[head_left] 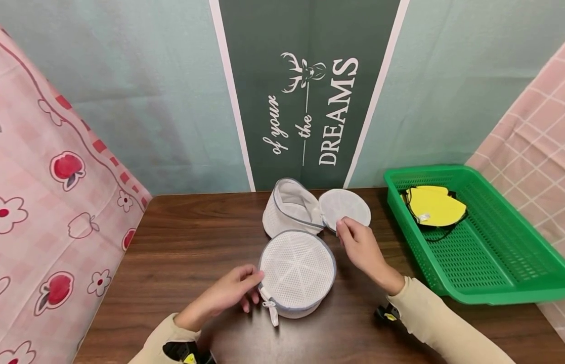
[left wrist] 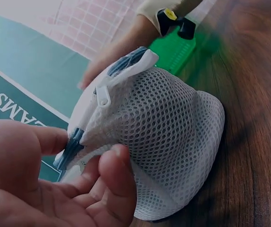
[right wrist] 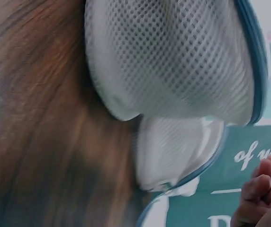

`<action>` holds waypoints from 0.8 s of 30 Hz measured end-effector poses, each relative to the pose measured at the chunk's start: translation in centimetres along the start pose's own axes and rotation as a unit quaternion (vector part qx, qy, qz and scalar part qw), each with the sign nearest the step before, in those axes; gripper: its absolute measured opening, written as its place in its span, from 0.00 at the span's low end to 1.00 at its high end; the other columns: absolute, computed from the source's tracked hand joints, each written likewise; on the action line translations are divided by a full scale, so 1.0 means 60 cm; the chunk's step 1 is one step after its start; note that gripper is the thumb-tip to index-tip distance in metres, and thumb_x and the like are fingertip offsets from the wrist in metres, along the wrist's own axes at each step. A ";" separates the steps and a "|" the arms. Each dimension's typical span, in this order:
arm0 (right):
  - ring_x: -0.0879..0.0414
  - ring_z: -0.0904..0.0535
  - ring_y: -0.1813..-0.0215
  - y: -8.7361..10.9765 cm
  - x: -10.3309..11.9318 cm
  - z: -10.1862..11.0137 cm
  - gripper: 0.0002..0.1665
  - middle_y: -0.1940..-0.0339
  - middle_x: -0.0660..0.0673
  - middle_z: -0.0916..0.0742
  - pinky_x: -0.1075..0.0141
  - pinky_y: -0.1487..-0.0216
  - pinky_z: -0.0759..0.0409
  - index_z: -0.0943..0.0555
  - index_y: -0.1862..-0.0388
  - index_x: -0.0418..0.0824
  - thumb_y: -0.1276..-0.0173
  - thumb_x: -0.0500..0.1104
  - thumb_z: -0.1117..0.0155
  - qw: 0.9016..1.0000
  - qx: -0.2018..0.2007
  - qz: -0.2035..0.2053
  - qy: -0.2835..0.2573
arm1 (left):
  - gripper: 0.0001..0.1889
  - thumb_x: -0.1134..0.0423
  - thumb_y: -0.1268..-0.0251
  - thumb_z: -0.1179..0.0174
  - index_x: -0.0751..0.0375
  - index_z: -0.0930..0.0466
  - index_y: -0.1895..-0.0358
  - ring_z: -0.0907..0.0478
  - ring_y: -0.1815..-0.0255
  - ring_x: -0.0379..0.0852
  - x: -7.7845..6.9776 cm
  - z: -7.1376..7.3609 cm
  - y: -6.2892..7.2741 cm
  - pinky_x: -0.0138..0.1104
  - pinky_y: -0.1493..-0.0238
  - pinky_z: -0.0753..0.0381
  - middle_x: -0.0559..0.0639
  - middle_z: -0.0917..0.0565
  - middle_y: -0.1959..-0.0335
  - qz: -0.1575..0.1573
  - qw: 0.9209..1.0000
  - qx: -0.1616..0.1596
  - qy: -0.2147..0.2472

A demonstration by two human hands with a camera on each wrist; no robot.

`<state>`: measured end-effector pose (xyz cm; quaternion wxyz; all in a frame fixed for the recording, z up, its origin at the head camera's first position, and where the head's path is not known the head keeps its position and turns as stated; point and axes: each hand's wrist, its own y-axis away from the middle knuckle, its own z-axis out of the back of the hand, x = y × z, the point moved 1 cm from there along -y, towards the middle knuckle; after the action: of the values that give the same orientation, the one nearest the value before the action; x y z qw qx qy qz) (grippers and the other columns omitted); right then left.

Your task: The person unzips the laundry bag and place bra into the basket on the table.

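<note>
A round white mesh laundry bag [head_left: 297, 270] with a blue-grey rim stands on the table, its lid down over the top. At the rim's left side, my left hand [head_left: 232, 290] pinches the edge beside the white zipper pull [left wrist: 103, 96]. Behind it, a second mesh laundry bag [head_left: 284, 215] stands with its mouth uncovered. Its round lid [head_left: 345, 206] is folded out to the right. My right hand [head_left: 361, 245] is over the front edge of that lid in the head view. In the right wrist view its fingers [right wrist: 254, 187] are loosely curled and hold nothing.
A green plastic basket [head_left: 480, 275] stands on the right of the table, with a yellow item with black edging [head_left: 434, 207] inside. The brown wooden table [head_left: 196, 237] meets hanging cloths at the back and sides.
</note>
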<state>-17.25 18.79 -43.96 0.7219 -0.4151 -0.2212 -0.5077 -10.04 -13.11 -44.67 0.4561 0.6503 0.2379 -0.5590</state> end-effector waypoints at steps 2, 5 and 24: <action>0.61 0.32 0.79 0.004 0.015 0.000 0.19 0.82 0.55 0.27 0.67 0.76 0.33 0.25 0.76 0.44 0.20 0.39 0.46 1.000 -0.010 0.028 -0.004 | 0.17 0.54 0.19 0.50 0.67 0.26 0.61 0.27 0.79 0.40 0.001 0.000 0.002 0.27 0.81 0.26 0.52 0.22 0.74 0.007 1.000 0.014 -0.011; 0.64 0.34 0.80 0.012 0.038 0.000 0.20 0.83 0.58 0.30 0.70 0.78 0.35 0.27 0.78 0.48 0.23 0.36 0.42 0.996 -0.012 0.084 0.007 | 0.20 0.53 0.18 0.51 0.66 0.25 0.64 0.29 0.80 0.39 0.002 0.000 0.004 0.26 0.83 0.29 0.51 0.23 0.74 0.008 0.999 0.039 -0.026; 0.72 0.38 0.80 0.072 0.147 -0.039 0.22 0.84 0.62 0.33 0.77 0.78 0.38 0.30 0.79 0.53 0.24 0.55 0.40 0.932 0.093 0.333 0.111 | 0.25 0.55 0.19 0.50 0.71 0.25 0.74 0.35 0.87 0.35 -0.004 -0.010 0.005 0.27 0.85 0.36 0.46 0.26 0.81 -0.007 0.996 0.045 -0.077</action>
<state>-10.12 12.63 -40.32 0.9047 -0.3371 -0.0346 -0.2581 -9.54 -12.70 -44.35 0.4396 0.6233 0.1813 -0.6208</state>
